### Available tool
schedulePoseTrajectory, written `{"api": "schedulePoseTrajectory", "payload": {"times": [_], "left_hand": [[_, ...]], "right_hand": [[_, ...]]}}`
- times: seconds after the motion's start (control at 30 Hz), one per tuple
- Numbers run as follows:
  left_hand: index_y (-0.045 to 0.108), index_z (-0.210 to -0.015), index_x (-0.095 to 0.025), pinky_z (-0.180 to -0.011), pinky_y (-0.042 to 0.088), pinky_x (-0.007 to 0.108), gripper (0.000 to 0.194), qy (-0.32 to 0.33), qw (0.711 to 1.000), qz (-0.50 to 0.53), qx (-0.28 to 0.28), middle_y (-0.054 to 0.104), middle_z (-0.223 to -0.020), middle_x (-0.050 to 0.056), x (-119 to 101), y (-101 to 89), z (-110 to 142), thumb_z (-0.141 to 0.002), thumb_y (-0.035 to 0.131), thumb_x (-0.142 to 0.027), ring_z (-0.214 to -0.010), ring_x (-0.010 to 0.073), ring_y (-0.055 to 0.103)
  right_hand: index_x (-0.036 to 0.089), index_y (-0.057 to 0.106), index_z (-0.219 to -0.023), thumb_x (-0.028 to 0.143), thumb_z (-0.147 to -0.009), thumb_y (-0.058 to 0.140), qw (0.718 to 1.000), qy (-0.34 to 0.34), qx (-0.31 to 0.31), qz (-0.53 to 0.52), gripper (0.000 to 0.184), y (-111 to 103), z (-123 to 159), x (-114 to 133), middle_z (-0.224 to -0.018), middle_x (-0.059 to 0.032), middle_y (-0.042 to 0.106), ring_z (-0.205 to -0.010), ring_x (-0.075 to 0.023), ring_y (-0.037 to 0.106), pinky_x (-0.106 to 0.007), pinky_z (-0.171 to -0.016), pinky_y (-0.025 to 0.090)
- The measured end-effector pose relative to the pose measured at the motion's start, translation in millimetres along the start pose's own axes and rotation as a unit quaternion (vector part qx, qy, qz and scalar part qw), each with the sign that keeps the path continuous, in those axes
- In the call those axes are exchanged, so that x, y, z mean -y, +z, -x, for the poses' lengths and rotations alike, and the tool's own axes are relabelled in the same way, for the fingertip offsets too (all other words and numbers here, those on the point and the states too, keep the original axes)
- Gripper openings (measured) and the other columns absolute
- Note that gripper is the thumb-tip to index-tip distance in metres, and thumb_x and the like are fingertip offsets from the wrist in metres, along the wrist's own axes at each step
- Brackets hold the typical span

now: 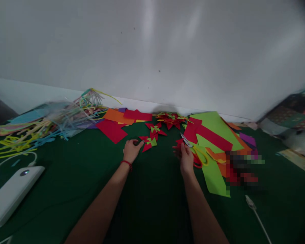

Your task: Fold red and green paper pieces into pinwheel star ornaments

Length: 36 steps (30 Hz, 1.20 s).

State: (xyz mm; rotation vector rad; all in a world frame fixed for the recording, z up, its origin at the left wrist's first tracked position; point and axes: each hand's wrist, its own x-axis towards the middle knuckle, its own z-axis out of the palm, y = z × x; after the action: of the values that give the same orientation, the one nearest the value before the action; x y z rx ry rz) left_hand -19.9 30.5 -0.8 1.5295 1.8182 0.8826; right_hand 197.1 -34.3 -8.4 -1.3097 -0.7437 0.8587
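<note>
My left hand (132, 149), wearing a red bracelet (127, 164), pinches at the left edge of a pointed red paper star with a green centre (150, 142). Just behind it lies a similar red and green paper star (155, 129). My right hand (186, 158) is closed, with a small red paper piece (179, 142) at its fingertips, partly hidden by them. Against that hand's right side rest scissors (203, 155) with red and yellow handles, their blades pointing away to the left.
Several finished-looking stars form a pile (171, 119) by the wall. Red sheets (113, 130) lie left; green sheets (215, 179) lie right. Coloured strips (73, 117) spread at far left, near a white power bank (16, 193). A cable plug (250, 202) lies at right.
</note>
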Motion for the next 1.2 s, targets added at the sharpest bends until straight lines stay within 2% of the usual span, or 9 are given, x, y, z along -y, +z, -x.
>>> {"api": "schedulePoseTrajectory", "payload": {"times": [0.17, 0.27, 0.37, 0.57, 0.67, 0.73, 0.9, 1.07, 1.2], "left_hand": [[0.06, -0.089, -0.015, -0.084, 0.028, 0.047, 0.058, -0.026, 0.994, -0.105, -0.011, 0.051, -0.104, 0.018, -11.9, 21.2, -10.0, -0.052, 0.062, -0.059, -0.104, 0.0372, 0.042], [0.059, -0.093, -0.013, -0.086, 0.025, 0.047, 0.056, -0.022, 0.991, -0.133, -0.018, 0.047, -0.108, 0.019, -18.9, 33.9, -11.6, -0.053, 0.065, -0.052, -0.107, 0.0368, 0.039], [0.061, -0.086, -0.016, -0.085, 0.026, 0.045, 0.044, -0.017, 0.99, -0.137, -0.007, 0.047, -0.108, 0.016, -18.3, 37.5, -13.8, -0.054, 0.067, -0.045, -0.106, 0.0347, 0.039], [0.064, -0.068, -0.021, -0.082, 0.031, 0.043, 0.026, -0.001, 0.997, -0.065, 0.033, 0.054, -0.097, 0.009, -6.8, 27.4, -16.0, -0.054, 0.068, -0.041, -0.103, 0.0331, 0.043], [0.062, -0.069, -0.018, -0.076, 0.037, 0.037, 0.026, 0.015, 0.998, 0.021, 0.063, 0.058, -0.086, 0.007, -7.9, 21.8, -15.1, -0.055, 0.068, -0.039, -0.093, 0.0282, 0.052], [0.061, -0.074, -0.015, -0.071, 0.041, 0.032, 0.028, 0.031, 0.99, 0.097, 0.093, 0.061, -0.079, 0.005, -14.7, 17.8, -13.6, -0.06, 0.065, -0.039, -0.082, 0.0228, 0.057], [0.058, -0.097, -0.012, -0.072, 0.046, 0.028, 0.041, 0.077, 0.945, 0.265, 0.178, 0.065, -0.091, 0.009, -46.7, 5.6, -3.7, -0.065, 0.063, -0.037, -0.084, 0.0186, 0.06], [0.059, -0.098, -0.013, -0.076, 0.047, 0.03, 0.038, 0.117, 0.903, 0.338, 0.237, 0.065, -0.098, 0.009, -73.7, -7.7, 11.8, -0.065, 0.066, -0.03, -0.088, 0.0198, 0.06], [0.062, -0.094, -0.016, -0.075, 0.047, 0.029, 0.029, 0.128, 0.895, 0.35, 0.246, 0.066, -0.097, 0.007, -86.1, -18.8, 18.9, -0.07, 0.062, -0.031, -0.087, 0.0197, 0.061]], "right_hand": [[0.018, 0.055, -0.084, 0.054, -0.07, 0.053, 1.0, 0.019, 0.012, 0.021, 0.039, 0.5, -6.1, -10.4, -0.083, -0.0065, 0.068, -0.066, -0.0181, 0.064, -0.028, -0.054, 0.049], [0.017, 0.061, -0.083, 0.051, -0.068, 0.055, 0.997, 0.019, 0.028, 0.071, 0.038, 1.9, -6.3, -9.9, -0.081, -0.0053, 0.068, -0.066, -0.0197, 0.063, -0.03, -0.055, 0.049], [0.017, 0.065, -0.08, 0.046, -0.064, 0.061, 0.991, 0.005, 0.037, 0.132, 0.034, 1.0, -6.0, -8.0, -0.075, -0.0041, 0.067, -0.07, -0.021, 0.062, -0.031, -0.059, 0.048], [0.019, 0.064, -0.094, 0.044, -0.065, 0.061, 0.976, -0.042, 0.051, 0.209, 0.038, 2.2, -2.1, -9.8, -0.075, -0.0041, 0.065, -0.074, -0.0224, 0.059, -0.037, -0.069, 0.045], [0.019, 0.063, -0.099, 0.044, -0.067, 0.059, 0.971, -0.081, 0.029, 0.223, 0.041, 8.2, 0.2, -6.5, -0.104, -0.0095, 0.059, -0.103, -0.0265, 0.049, -0.041, -0.087, 0.036], [0.018, 0.06, -0.104, 0.045, -0.072, 0.055, 0.971, -0.097, 0.024, 0.219, 0.043, 14.6, 0.3, 0.4, -0.117, -0.0112, 0.052, -0.114, -0.0264, 0.04, -0.04, -0.092, 0.032], [0.018, 0.066, -0.091, 0.049, -0.082, 0.038, 0.975, -0.089, 0.107, 0.176, 0.042, 34.1, -1.8, 32.5, -0.086, -0.006, 0.066, -0.085, -0.02, 0.06, -0.031, -0.072, 0.045], [0.018, 0.064, -0.078, 0.044, -0.074, 0.054, 0.977, -0.081, 0.155, 0.121, 0.029, 41.4, 1.9, 66.7, -0.07, -0.0009, 0.064, -0.069, -0.0162, 0.058, -0.024, -0.062, 0.043], [0.019, 0.062, -0.071, 0.04, -0.073, 0.056, 0.982, -0.071, 0.153, 0.087, 0.022, 38.9, 2.1, 80.9, -0.065, 0.001, 0.06, -0.064, -0.0146, 0.058, -0.022, -0.057, 0.042]]}}
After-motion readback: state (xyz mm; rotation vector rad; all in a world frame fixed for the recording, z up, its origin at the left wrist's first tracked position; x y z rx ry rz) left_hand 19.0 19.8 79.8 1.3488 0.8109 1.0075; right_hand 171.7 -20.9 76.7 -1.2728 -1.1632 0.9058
